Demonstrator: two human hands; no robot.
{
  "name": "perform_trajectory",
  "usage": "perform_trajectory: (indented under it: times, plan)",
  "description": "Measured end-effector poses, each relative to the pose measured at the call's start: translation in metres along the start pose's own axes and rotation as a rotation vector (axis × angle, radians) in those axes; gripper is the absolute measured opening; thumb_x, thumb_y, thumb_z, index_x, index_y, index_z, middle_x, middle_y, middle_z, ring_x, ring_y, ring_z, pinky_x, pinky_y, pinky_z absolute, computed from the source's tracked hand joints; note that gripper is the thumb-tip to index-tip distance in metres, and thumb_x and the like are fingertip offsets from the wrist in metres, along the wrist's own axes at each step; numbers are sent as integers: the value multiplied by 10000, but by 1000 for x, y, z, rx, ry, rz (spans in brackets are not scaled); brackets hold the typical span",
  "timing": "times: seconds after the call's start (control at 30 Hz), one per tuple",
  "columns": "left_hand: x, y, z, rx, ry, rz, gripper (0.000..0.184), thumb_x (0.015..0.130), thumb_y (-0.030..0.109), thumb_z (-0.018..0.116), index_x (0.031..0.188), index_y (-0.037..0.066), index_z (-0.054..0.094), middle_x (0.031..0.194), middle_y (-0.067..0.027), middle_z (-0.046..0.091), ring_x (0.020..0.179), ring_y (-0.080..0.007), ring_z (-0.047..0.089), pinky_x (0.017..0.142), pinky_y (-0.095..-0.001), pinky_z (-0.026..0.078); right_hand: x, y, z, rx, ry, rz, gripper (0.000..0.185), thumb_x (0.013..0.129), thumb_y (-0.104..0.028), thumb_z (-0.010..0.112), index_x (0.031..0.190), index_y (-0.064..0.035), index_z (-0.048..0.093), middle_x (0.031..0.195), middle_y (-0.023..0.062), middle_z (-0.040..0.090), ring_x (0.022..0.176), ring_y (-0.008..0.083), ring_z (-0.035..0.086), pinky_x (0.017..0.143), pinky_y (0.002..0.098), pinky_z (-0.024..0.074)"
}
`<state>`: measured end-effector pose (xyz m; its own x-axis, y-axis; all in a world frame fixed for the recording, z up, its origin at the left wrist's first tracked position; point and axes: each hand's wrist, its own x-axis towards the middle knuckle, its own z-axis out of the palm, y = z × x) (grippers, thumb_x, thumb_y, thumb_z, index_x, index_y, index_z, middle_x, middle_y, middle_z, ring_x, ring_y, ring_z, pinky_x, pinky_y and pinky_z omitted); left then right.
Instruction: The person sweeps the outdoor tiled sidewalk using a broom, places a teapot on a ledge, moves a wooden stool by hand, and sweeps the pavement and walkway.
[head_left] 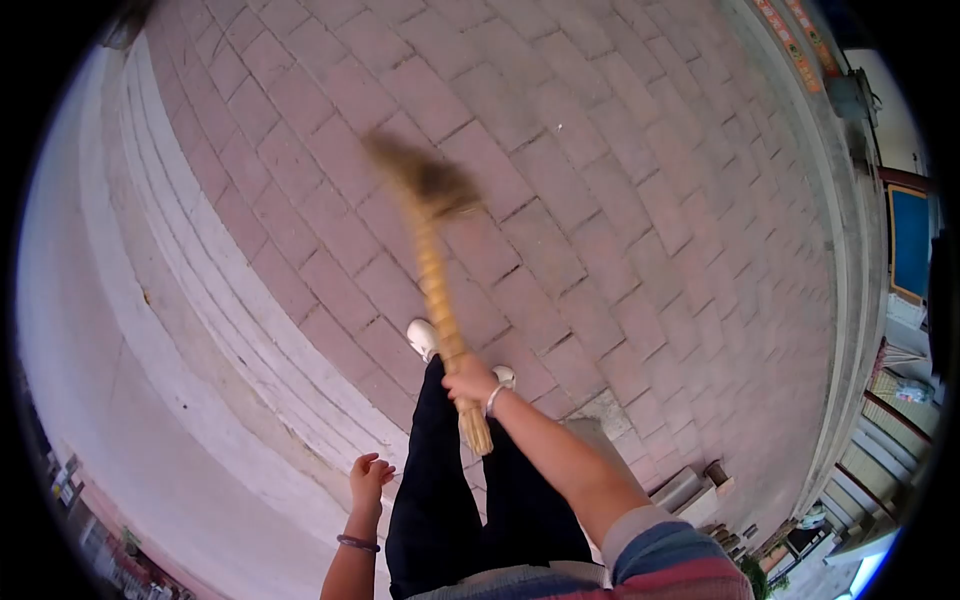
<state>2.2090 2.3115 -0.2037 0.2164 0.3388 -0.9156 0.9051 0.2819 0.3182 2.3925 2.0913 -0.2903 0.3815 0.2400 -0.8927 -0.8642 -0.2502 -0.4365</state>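
A straw broom [432, 270] with a bound, ridged handle slants up and slightly left from my body. My right hand [470, 381] is wrapped round the handle near its lower end, and a light bracelet circles that wrist. The broom's bristle head is blurred by motion over the reddish paving [540, 240]. Low on the left, beside my dark trouser leg, my left hand [371, 477] hangs with its fingers loosely curved and apart, holding nothing. A dark bracelet is on that wrist.
My white shoes [421, 339] stand on the bricks below the broom. Pale kerb steps [190, 240] run along the left. A kerb [845, 250] curves along the right, with a blue panel [909, 243] beyond it. Blocks [690, 495] lie at lower right.
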Motion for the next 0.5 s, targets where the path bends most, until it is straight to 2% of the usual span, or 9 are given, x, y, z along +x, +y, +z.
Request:
perform_trajectory:
  times: [0.03, 0.17, 0.2, 0.33, 0.37, 0.4, 0.43, 0.47, 0.5]
  plan:
    - [3, 5, -3, -2, -5, -13, 277, 825, 107, 515, 1069, -18, 472, 854, -121, 577, 752, -219, 616, 657, -297, 517, 3, -14, 11, -178, -121, 34, 204, 653, -45, 627, 799, 38, 512, 589, 93, 550, 479, 188, 577, 414, 298, 466]
    - [11, 36, 11, 29, -187, 24, 286, 839, 96, 509, 1094, -29, 475, 880, -128, 581, 773, -214, 618, 680, -293, 518, -12, -77, 15, -38, -338, 114, 235, 679, -52, 650, 839, 32, 501, 615, 85, 550, 483, 152, 560, 410, 269, 459]
    - [14, 40, 15, 31, -196, 56, 278, 828, 82, 526, 1077, -37, 489, 872, -123, 586, 761, -198, 622, 660, -273, 515, -23, -86, 11, 25, -343, 53, 254, 686, -64, 658, 875, 16, 509, 625, 73, 553, 491, 142, 559, 416, 268, 459]
    - [25, 46, 28, 35, -221, 84, 272, 814, 68, 557, 1057, -42, 507, 859, -107, 596, 745, -169, 625, 644, -251, 507, -69, -125, -64, 195, 26, -18, 303, 702, -86, 643, 963, -9, 507, 673, 61, 554, 514, 126, 545, 442, 266, 463]
    - [25, 48, 30, 60, -225, 86, 270, 814, 69, 557, 1056, -40, 509, 847, -102, 599, 741, -163, 623, 642, -249, 504, -57, -115, -101, 128, 123, -46, 275, 726, -91, 613, 964, -17, 498, 671, 52, 538, 512, 125, 533, 432, 267, 453]
    - [24, 50, 32, 86, -229, 86, 267, 814, 69, 556, 1055, -39, 510, 835, -97, 601, 738, -157, 622, 640, -247, 501, -50, -120, -125, 165, 315, -50, 210, 749, -92, 587, 931, -35, 499, 649, 41, 523, 493, 123, 517, 417, 267, 440]
    - [25, 50, 33, 114, -235, 84, 265, 814, 69, 556, 1054, -37, 512, 823, -92, 604, 734, -152, 621, 639, -245, 498, -35, -115, -159, 266, 386, -99, 166, 754, -84, 588, 889, -49, 498, 642, 44, 524, 482, 126, 513, 410, 265, 435]
    - [26, 49, 32, 145, -226, 95, 256, 798, 88, 579, 1020, -33, 540, 811, -93, 618, 737, -148, 617, 660, -251, 492, -32, -140, -183, 173, 431, -125, 123, 745, -102, 598, 805, -30, 518, 642, 53, 532, 502, 149, 534, 447, 295, 452]
    - [29, 42, 33, 181, -199, 119, 254, 791, 96, 587, 1007, -32, 550, 815, -96, 622, 743, -151, 616, 671, -255, 491, -8, -151, -218, 158, 496, -92, 81, 768, -108, 575, 795, -60, 515, 611, 23, 510, 501, 135, 519, 438, 282, 451]
